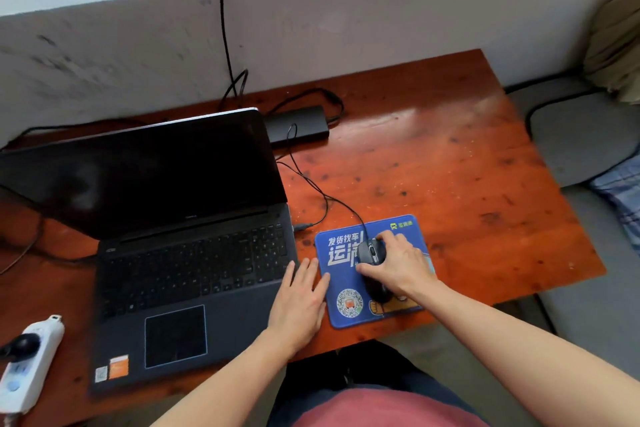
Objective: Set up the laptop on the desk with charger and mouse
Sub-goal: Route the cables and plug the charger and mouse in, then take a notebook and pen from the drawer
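Left hand (298, 302) flat, fingers straight, on desk (450, 166) between laptop (187, 253) and pad (341, 317). Right hand (401, 265) grips mouse (371, 252) on pad. Laptop open, screen dark. Charger (298, 125) behind it, on desk.

Plain home room: worn red wooden desk (450, 149) against a scuffed whitewashed wall (138, 45), plaid cloth (620, 198) alongside.

Mouse (373, 265) on pad (377, 314), right of laptop (194, 253).
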A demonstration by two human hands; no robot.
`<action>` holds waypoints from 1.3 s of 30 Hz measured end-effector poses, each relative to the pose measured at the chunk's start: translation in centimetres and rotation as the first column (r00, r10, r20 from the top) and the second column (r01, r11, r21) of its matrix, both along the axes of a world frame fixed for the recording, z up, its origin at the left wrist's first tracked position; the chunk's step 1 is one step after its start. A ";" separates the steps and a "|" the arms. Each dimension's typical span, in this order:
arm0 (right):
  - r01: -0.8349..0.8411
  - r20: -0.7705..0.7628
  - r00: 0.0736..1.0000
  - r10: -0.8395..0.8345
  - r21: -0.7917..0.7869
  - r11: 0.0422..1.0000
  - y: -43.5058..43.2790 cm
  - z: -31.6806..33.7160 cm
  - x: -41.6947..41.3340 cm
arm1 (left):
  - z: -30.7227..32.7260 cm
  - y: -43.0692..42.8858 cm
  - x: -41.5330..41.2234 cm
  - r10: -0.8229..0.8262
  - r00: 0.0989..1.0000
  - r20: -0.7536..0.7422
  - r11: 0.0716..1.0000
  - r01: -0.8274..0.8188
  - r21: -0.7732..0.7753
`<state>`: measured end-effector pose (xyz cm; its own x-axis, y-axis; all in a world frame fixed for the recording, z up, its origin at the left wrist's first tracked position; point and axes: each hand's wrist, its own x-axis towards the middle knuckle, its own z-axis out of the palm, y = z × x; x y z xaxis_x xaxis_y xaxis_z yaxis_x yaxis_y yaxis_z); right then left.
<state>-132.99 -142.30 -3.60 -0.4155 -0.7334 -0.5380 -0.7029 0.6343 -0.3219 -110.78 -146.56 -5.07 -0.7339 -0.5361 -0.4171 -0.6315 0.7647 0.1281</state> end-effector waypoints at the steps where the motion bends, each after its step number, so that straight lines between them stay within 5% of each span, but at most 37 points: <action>1: -0.002 -0.003 1.000 0.002 0.004 1.000 -0.1 0.0 0.0 | 0.0 0.1 0.0 -0.003 1.000 0.015 1.000 0.003 -0.005; 13: 0.168 0.018 0.986 -0.167 -0.059 0.984 3.4 -0.6 -3.7 | 0.6 1.1 -0.6 0.052 0.997 0.063 0.998 -0.053 0.018; 19: -0.073 -0.081 0.995 0.060 -0.163 0.984 0.8 1.5 -2.8 | 2.8 2.0 1.1 0.215 0.963 -0.163 0.977 -0.213 0.030; 23: -0.319 -0.089 0.948 0.307 -0.279 0.906 -2.7 4.1 2.0 | 4.4 2.5 5.5 0.403 0.907 -0.124 0.914 -0.406 0.005; 31: -0.810 -0.184 0.552 0.814 -0.351 0.470 -3.3 9.8 22.1 | 9.0 10.9 21.3 0.776 0.620 -0.116 0.615 -0.784 -0.084; 39: -0.909 -0.236 0.019 0.972 -0.409 -0.082 9.8 12.6 44.3 | 13.4 32.0 36.8 0.972 0.190 -0.138 0.172 -0.976 -0.130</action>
<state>-88.73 -132.51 8.96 0.8830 -0.4631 -0.0767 -0.4556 -0.8062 -0.3774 -74.02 -114.59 8.34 0.4267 -0.8724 -0.2382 -0.8798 -0.4614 0.1139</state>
